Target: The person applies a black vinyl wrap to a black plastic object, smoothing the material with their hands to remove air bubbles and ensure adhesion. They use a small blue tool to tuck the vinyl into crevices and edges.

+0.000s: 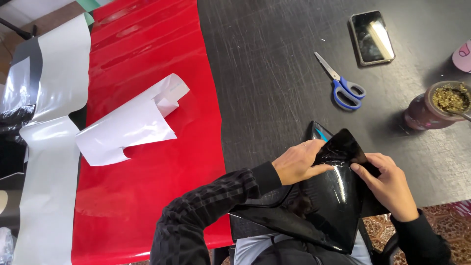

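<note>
A glossy black sheet (pixel 324 196) lies over a flat dark object at the near edge of the black table (pixel 274 73), one corner folded up into a peak. My left hand (pixel 299 162) presses its fingers on the sheet's left fold. At the right edge, my right hand (pixel 387 184) pinches the sheet, thumb on top. A small blue-edged corner of the object (pixel 320 131) shows behind the peak.
Blue-handled scissors (pixel 343 83) lie beyond the sheet, a phone (pixel 372 37) farther back. A brown cup of green herb (pixel 439 105) stands at the right. A wide red glossy sheet (pixel 147 147) covers the left, with curled white backing paper (pixel 130 122) on it and silver-white strips (pixel 54 137) beside.
</note>
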